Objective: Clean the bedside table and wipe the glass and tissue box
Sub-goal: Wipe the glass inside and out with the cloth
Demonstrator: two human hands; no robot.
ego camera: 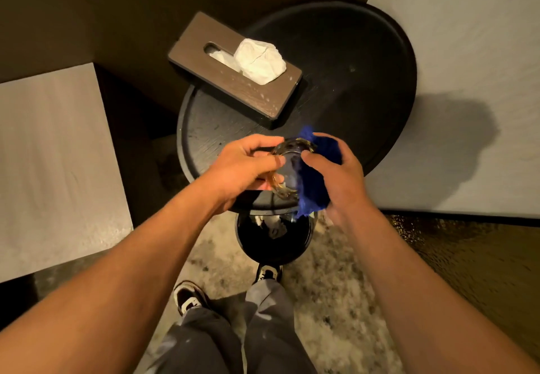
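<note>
My left hand point(242, 166) grips a clear drinking glass point(287, 166), tipped on its side above the near edge of the round black bedside table point(365, 75). My right hand point(336, 175) holds a blue cloth point(314, 180) pressed against the glass's right side, thumb on the cloth. The brown wooden tissue box point(233, 81) lies at the table's back left, overhanging the edge, with a white tissue point(260, 59) sticking out of its slot. Pale specks show on the box lid and tabletop.
A small black bin point(273, 236) holding crumpled paper stands on the carpet directly under the glass. My shoes point(190, 296) are just behind it. A white bed point(467, 81) borders the table on the right; a pale surface point(52, 163) lies left.
</note>
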